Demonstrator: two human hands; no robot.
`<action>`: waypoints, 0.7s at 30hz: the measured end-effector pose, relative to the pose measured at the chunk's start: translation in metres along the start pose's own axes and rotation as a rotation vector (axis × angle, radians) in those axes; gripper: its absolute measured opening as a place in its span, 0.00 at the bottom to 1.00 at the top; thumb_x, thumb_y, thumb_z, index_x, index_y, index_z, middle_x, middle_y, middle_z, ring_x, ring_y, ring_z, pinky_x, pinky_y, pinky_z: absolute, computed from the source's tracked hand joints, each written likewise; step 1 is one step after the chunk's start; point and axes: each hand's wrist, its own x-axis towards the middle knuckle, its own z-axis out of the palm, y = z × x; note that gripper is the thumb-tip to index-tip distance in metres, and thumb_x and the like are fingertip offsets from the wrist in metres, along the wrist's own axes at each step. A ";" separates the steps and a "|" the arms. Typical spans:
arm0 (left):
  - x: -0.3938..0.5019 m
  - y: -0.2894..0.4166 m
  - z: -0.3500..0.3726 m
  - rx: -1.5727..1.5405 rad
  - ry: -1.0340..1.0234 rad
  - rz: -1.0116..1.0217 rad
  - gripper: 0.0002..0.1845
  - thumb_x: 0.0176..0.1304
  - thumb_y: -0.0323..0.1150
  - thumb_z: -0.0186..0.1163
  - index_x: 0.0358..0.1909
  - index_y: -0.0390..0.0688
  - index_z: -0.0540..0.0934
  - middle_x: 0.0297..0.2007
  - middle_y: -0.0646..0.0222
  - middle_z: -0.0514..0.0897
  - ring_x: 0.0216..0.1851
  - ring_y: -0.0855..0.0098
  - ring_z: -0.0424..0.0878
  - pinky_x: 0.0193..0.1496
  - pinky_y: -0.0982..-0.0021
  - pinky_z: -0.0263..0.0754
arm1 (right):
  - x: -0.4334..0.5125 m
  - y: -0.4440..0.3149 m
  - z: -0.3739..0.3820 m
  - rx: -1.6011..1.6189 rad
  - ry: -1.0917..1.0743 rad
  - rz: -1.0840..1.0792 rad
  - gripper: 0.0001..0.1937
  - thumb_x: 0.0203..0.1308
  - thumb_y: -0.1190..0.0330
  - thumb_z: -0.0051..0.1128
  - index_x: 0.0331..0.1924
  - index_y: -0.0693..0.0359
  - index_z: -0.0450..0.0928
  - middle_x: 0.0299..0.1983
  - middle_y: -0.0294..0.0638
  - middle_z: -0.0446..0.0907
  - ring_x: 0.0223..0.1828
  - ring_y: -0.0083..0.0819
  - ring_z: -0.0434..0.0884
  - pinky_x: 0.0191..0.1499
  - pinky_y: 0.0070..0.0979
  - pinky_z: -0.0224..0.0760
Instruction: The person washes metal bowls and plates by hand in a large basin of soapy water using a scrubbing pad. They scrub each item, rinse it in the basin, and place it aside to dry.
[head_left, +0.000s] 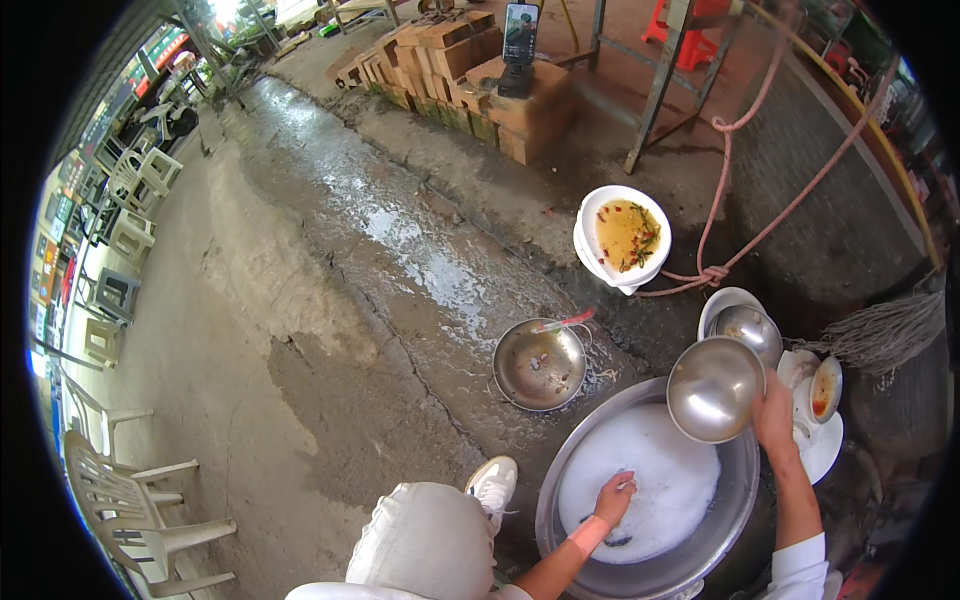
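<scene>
My right hand (772, 411) grips the rim of a shiny metal bowl (709, 382) above the right edge of a large metal basin (742, 517). White suds (667, 465) cover the water in the basin. Over the suds is my left hand (616, 496), its fingers curled at the foam; whether it holds something is hidden. Something dark shows in the foam near its wrist. Beyond the raised bowl sit another metal bowl (750, 330) and a white dish (721, 298). White plates (823, 450) and a small sauce-stained bowl (825, 388) lie to the right.
A soiled metal pan (540, 367) stands on wet ground left of the basin. Farther off are a white bowl of oily broth (630, 232), a pink rope (724, 172), a mop head (889, 330), bricks (450, 67) holding a phone (520, 36), and plastic chairs (124, 510) at left.
</scene>
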 end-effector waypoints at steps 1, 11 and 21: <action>0.003 0.000 -0.005 0.047 0.052 0.088 0.25 0.73 0.37 0.63 0.67 0.38 0.78 0.59 0.57 0.85 0.55 0.65 0.85 0.63 0.65 0.77 | -0.028 0.012 0.014 0.121 0.015 -0.031 0.19 0.64 0.79 0.51 0.59 0.69 0.78 0.37 0.71 0.83 0.41 0.68 0.85 0.46 0.59 0.76; 0.039 0.020 -0.039 0.479 0.085 0.401 0.41 0.66 0.33 0.68 0.78 0.33 0.62 0.77 0.42 0.62 0.80 0.47 0.58 0.82 0.54 0.54 | -0.164 0.091 0.163 -0.055 0.029 0.327 0.26 0.71 0.72 0.49 0.73 0.53 0.69 0.49 0.56 0.87 0.45 0.61 0.87 0.48 0.51 0.80; 0.090 0.034 -0.064 0.873 0.077 0.324 0.27 0.61 0.25 0.60 0.64 0.31 0.78 0.52 0.43 0.88 0.57 0.47 0.86 0.63 0.56 0.78 | -0.246 0.073 0.257 0.818 -0.165 0.739 0.31 0.75 0.58 0.60 0.73 0.70 0.68 0.61 0.64 0.79 0.62 0.53 0.81 0.63 0.46 0.77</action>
